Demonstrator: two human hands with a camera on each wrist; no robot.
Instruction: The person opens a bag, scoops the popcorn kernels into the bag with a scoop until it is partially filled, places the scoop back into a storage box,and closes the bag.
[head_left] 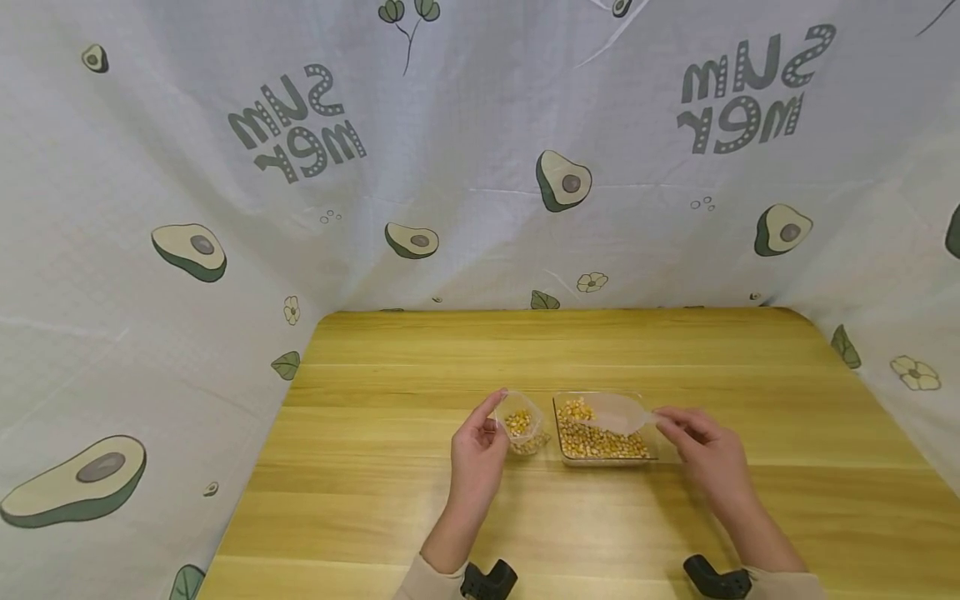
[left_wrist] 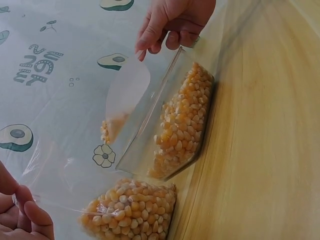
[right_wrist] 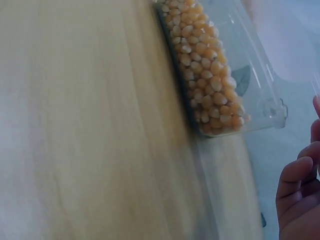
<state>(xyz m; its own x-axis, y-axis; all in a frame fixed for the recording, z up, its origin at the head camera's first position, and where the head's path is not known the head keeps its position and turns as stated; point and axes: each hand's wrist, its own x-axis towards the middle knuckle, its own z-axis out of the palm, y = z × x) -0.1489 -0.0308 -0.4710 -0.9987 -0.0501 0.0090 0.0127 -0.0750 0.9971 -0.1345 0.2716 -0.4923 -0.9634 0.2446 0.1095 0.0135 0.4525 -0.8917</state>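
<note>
My left hand (head_left: 480, 454) pinches the rim of a clear plastic bag (head_left: 527, 427), holding its mouth spread. Corn kernels (left_wrist: 131, 212) fill the bottom of the bag, which rests on the table. To its right stands a clear rectangular container (head_left: 604, 461) with a layer of corn kernels (left_wrist: 182, 120) in it. My right hand (head_left: 705, 450) pinches the handle of a translucent white scoop (head_left: 617, 412). The scoop is held over the container, its tip toward the bag, with some kernels at the tip. In the right wrist view the scoop shows only in part.
A wooden table (head_left: 390, 500) lies under everything. Behind it and at the sides hangs a white cloth (head_left: 480, 100) printed with avocados and lettering. Each wrist carries a black camera mount (head_left: 491, 579). The container's side wall nearest the bag stands close to it.
</note>
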